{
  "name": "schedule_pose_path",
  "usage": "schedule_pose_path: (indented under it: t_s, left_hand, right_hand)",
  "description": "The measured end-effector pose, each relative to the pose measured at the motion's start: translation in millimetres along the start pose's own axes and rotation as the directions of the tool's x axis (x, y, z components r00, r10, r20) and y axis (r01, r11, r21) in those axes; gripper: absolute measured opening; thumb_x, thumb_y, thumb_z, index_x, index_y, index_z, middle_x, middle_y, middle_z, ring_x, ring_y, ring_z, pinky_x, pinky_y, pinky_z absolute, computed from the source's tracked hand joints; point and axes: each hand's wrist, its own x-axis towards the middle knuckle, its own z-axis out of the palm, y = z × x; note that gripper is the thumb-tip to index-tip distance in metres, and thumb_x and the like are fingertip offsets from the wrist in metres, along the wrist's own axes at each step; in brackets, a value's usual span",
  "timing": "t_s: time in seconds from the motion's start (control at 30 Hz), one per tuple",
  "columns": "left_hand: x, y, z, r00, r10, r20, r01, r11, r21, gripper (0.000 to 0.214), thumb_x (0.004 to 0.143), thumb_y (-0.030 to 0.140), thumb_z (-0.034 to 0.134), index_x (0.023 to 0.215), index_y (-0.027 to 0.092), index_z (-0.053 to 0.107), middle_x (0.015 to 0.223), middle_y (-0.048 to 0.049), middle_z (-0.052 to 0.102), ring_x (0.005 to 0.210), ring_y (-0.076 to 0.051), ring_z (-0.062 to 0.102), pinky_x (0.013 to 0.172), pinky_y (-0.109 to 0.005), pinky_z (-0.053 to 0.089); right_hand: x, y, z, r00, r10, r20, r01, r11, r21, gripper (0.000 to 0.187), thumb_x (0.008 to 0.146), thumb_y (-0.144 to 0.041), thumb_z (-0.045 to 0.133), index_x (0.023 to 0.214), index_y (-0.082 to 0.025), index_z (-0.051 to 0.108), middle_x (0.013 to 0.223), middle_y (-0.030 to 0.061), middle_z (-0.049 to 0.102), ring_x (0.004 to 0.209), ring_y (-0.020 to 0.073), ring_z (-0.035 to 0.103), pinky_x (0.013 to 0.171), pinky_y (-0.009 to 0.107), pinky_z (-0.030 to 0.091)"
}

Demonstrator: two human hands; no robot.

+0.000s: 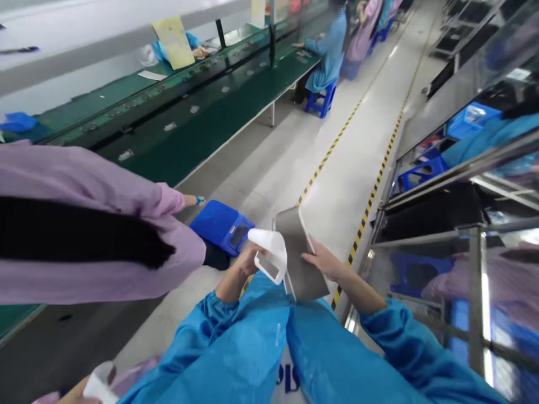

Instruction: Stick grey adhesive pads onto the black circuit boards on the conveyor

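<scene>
My left hand [247, 260] is closed round a white curved piece [275, 249] with a rectangular grey area at its lower end; its exact kind is unclear. My right hand [326, 259] grips the right edge of a flat grey panel [297, 252] with a pale rim, thumb on its face. The panel is tilted in front of my blue smock, just right of the white piece. The two lie close together, and I cannot tell whether they touch. Some fingers of both hands are hidden behind what they hold.
A person in pink [105, 224] stands close on the left, beside a blue plastic stool [217, 224]. A green conveyor bench [202, 129] runs along the left with seated workers. Metal racks [475, 280] line the right. Another person's hand [80, 393] holds something white at the lower left.
</scene>
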Motion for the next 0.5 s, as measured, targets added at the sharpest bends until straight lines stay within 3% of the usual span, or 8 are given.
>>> schedule_pose_path:
  t_s: [0.07,0.17,0.27,0.33,0.43,0.5]
  left_hand:
    - [35,21,19.6,0.996,0.075,-0.057,-0.075,0.997,0.01,0.028,0.05,0.017,0.081,0.075,0.014,0.071,0.059,-0.0032,0.07,0.059,-0.025,0.071,0.056,-0.03,0.054]
    - [110,67,42.0,0.951,0.26,-0.167,-0.262,0.965,0.009,0.034,0.052,0.029,0.088,0.079,0.018,0.071,0.067,-0.0016,0.074,0.07,-0.026,0.075,0.062,-0.03,0.057]
    - [198,127,57.1,0.881,0.397,-0.257,-0.404,0.914,0.026,0.041,0.053,0.043,0.09,0.081,0.021,0.071,0.073,-0.0035,0.077,0.081,-0.029,0.078,0.069,-0.033,0.06]
    - [252,170,66.5,0.837,0.458,-0.3,-0.466,0.883,0.05,0.043,0.054,0.049,0.089,0.083,0.022,0.071,0.074,-0.0044,0.078,0.086,-0.03,0.078,0.073,-0.035,0.061]
    - [314,236,82.6,0.77,0.539,-0.342,-0.535,0.837,0.117,0.038,0.061,0.052,0.084,0.083,0.023,0.072,0.077,-0.0048,0.079,0.089,-0.029,0.078,0.077,-0.036,0.062]
    - [345,277,94.5,0.73,0.592,-0.342,-0.569,0.803,0.177,0.03,0.064,0.047,0.08,0.08,0.023,0.073,0.079,-0.0049,0.079,0.091,-0.029,0.077,0.079,-0.037,0.062]
  right_hand:
    - [62,-24,-10,0.991,0.006,0.131,-0.001,0.999,-0.036,0.073,0.078,-0.028,0.078,0.149,-0.024,0.058,0.15,0.0082,0.067,0.143,0.0305,0.059,0.129,0.049,0.039]
    - [149,-53,-29,0.978,0.065,0.198,-0.075,0.996,0.043,0.08,0.075,-0.033,0.086,0.15,-0.026,0.057,0.145,0.007,0.07,0.133,0.0302,0.066,0.117,0.046,0.05]
    - [223,-76,-57,0.953,0.206,0.221,-0.26,0.93,0.258,0.077,0.07,-0.047,0.091,0.138,-0.023,0.064,0.125,0.0084,0.08,0.111,0.0288,0.076,0.099,0.041,0.059]
    - [263,-91,-77,0.937,0.256,0.237,-0.335,0.846,0.414,0.069,0.068,-0.056,0.09,0.124,-0.019,0.07,0.113,0.0103,0.082,0.106,0.0283,0.077,0.097,0.04,0.059]
    - [318,-116,-98,0.935,0.213,0.285,-0.344,0.746,0.571,0.067,0.066,-0.062,0.088,0.115,-0.019,0.072,0.115,0.0125,0.082,0.11,0.0308,0.076,0.1,0.046,0.059]
    - [361,-133,-109,0.955,0.205,0.216,-0.295,0.746,0.597,0.066,0.066,-0.062,0.089,0.114,-0.021,0.07,0.112,0.0115,0.082,0.107,0.032,0.076,0.098,0.048,0.06]
